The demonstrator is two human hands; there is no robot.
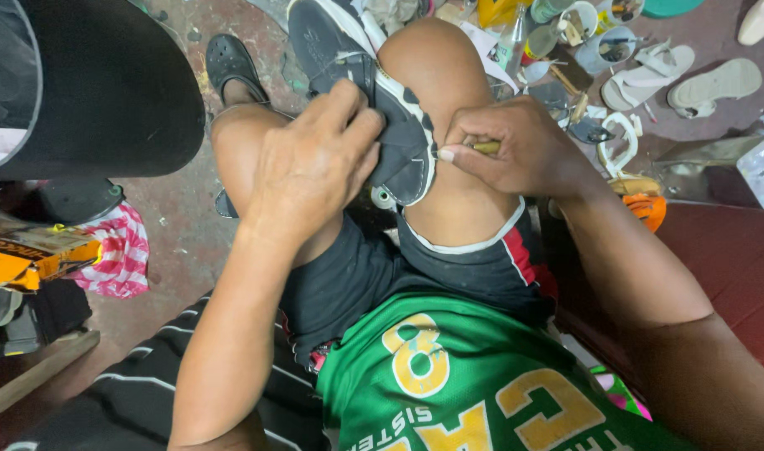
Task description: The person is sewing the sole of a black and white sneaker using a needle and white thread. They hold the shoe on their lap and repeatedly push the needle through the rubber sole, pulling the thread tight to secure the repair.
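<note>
Gripping one dark shoe point(374, 92), left hand point(315, 163); right hand point(516, 146), one wooden-handled tool point(485, 148).

Both bare arms reach forward over the raised knees. The left hand point(315, 163) lies palm down, fingers curled in a pinching grip. The right hand point(516, 146) is fisted, thumb pressed forward.

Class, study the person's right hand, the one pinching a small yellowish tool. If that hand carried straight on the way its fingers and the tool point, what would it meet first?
The right hand points its tool leftward at the heel of the dark shoe held between the knees. It would probably meet that heel's pale edge first, then the left hand gripping the shoe, though depth is hard to judge.
</note>
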